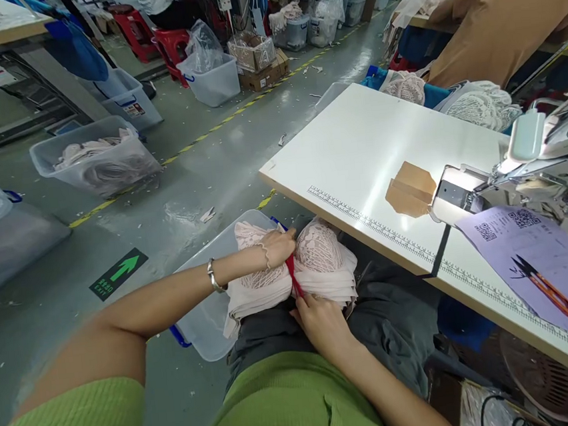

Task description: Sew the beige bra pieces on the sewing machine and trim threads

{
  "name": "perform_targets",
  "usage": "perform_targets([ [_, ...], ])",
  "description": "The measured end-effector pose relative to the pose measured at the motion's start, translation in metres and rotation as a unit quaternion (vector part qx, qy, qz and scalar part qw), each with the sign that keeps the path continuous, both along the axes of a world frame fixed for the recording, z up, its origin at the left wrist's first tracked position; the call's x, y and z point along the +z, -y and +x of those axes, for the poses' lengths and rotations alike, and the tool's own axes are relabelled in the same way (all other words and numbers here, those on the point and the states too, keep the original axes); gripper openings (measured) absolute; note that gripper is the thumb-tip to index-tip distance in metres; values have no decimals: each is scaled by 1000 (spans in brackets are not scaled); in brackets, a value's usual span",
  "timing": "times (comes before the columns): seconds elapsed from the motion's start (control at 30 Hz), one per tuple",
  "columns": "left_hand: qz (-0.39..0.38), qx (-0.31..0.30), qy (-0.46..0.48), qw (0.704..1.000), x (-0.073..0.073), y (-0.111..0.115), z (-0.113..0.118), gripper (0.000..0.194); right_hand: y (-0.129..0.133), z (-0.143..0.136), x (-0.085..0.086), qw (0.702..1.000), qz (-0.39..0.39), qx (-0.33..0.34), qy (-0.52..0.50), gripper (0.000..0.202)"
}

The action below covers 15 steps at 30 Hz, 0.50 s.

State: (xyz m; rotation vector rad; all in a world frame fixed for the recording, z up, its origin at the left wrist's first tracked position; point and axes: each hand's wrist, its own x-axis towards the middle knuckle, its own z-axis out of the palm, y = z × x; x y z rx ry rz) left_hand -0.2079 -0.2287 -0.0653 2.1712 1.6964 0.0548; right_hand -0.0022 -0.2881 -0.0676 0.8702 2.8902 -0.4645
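Head view showed one pink bundle [294, 272] on the lap, tied with one red band [292, 274]. The left hand [278, 246] and right hand [319, 320] both pinched the band. One paper [544, 261] with two square codes lay on the table [358, 145]. One arrow sign [118, 273] was too small to read.

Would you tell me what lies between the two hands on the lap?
In the head view, a red tie around the pink lace bundle runs between left hand and right hand.
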Motion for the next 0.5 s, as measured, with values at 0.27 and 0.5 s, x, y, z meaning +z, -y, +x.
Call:
perform_targets([
  [0.27,-142,8,245,959,70,73,-35,27,-15,5,22,994,10,21,-108,22],
  [0.5,-253,174,274,912,-45,208,-36,81,-94,-64,34,984,-129,65,-107,69],
])
